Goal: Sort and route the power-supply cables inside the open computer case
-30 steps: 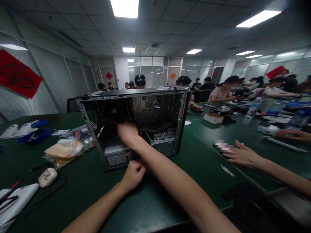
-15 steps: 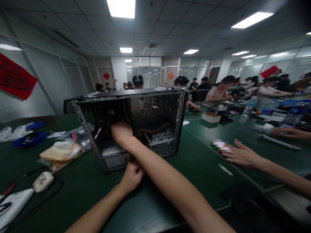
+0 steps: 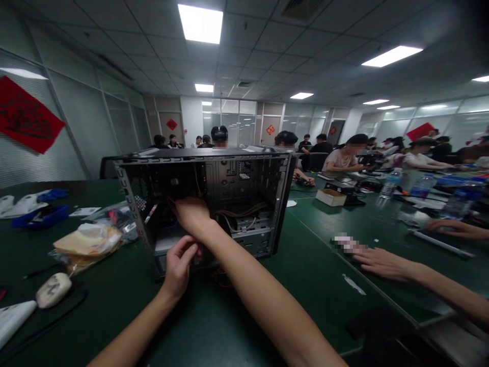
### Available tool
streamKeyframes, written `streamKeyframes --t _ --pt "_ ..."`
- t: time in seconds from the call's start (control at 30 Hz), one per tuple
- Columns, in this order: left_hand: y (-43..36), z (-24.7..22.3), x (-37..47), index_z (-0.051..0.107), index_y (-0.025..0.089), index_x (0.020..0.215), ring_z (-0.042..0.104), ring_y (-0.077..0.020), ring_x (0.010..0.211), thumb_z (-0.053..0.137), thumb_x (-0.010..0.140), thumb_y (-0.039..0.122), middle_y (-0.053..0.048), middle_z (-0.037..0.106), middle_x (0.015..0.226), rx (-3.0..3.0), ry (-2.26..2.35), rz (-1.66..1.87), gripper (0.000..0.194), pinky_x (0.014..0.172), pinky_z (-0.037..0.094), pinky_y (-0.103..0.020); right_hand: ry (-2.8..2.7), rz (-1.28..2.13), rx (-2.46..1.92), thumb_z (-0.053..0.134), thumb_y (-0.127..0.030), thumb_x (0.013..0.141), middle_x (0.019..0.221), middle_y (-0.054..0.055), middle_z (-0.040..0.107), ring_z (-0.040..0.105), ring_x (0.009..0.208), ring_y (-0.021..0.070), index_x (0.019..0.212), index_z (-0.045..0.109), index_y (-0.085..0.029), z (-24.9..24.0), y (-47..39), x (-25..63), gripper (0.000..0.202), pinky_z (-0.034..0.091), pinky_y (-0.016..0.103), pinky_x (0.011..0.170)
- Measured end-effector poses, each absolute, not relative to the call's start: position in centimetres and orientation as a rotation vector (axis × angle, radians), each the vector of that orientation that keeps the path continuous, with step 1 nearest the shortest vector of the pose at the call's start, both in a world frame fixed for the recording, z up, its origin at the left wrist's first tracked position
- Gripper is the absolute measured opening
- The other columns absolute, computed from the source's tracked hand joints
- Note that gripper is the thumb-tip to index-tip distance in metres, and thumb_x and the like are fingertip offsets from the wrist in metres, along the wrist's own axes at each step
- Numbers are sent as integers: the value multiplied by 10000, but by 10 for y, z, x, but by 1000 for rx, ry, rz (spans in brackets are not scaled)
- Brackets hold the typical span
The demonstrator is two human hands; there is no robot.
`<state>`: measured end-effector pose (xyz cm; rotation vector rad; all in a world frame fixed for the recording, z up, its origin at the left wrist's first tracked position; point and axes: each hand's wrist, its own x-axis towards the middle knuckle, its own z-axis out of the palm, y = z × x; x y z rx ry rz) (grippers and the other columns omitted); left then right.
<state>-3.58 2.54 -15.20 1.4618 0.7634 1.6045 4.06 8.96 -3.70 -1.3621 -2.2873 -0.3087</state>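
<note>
Black, open-sided computer case point(image 3: 214, 159) stands on the green table point(image 3: 305, 255), cables point(image 3: 248, 210) inside it; the right hand point(image 3: 191, 214) is within, its grip hidden. The left hand point(image 3: 179, 262) curls near the opening's lower edge; whether it pinches anything I cannot tell. Nearby, a clear bag point(image 3: 78, 262) holds something pale.

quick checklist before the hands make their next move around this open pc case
1. Computer case upright on the green table: ok.
2. Side open for access: ok, the right hand is inside.
3. Right hand's grip: cannot tell, its fingers are lost in shadow.
4. Left hand clear of the case: cannot tell, it overlaps the near lower edge in view.
5. Cables tidied: not ok, they lie loosely inside.
6. Co-worker's hand away from the case: ok.
</note>
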Motion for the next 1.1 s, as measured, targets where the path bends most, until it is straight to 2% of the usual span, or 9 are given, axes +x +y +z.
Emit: streamKeyframes --t 0.17,0.3,0.4,0.57,0.7,0.8,0.93,1.1 --pt "28 -142 -35 629 163 810 505 -109 574 655 767 250 27 551 610 1187 676 1666 101 519 423 -190 -2253 -354 -1359 445 -247 998 874 174 739 731 840 286 937 731 -105 -41 93 35 326 572 354 691" --pt "28 -134 -34 608 164 808 500 -89 551 669 735 218 38 553 610 1036 681 1711 110 492 415 -168 -2231 -300 -1347 453 -316 1001 873 165 738 728 836 287 946 731 -113 -42 91 32 348 566 342 684" --pt "29 -127 -36 597 166 784 481 -86 519 672 715 212 47 539 576 998 694 1735 112 460 407 -167 -2273 -238 -1282 397 -371 1020 832 149 732 724 787 261 933 720 -126 -41 85 35 414 548 312 664" --pt "31 -121 -37 630 151 861 492 -98 535 672 716 235 41 551 586 988 724 1688 173 445 408 -174 -2191 -415 -1113 406 -322 1014 864 101 705 677 752 209 930 667 -154 -46 65 67 321 481 274 638" --pt "29 -119 -36 619 148 992 513 -111 553 667 753 266 36 573 617 1006 732 1620 270 469 414 -189 -2171 -648 -779 386 -313 1009 752 57 634 583 716 172 774 624 -163 -77 46 111 366 403 278 625" --pt "24 -116 -36 593 167 991 517 -120 565 661 788 279 23 592 640 1075 700 1479 241 508 421 -203 -2223 -721 -531 473 -293 961 653 29 576 518 641 151 670 576 -174 -120 34 145 331 336 281 568" --pt "18 -109 -39 592 187 870 532 -144 631 638 802 289 -12 593 707 963 482 1249 131 586 452 -243 -2391 -594 -419 503 -286 940 565 -12 538 449 507 112 614 543 -179 -172 32 172 344 264 270 500" --pt "22 -106 -47 670 167 938 507 -142 624 607 825 363 -15 538 729 722 315 1182 234 620 471 -285 -2430 -423 -538 478 -302 960 561 -5 579 475 479 98 643 580 -168 -188 49 175 359 244 260 489"
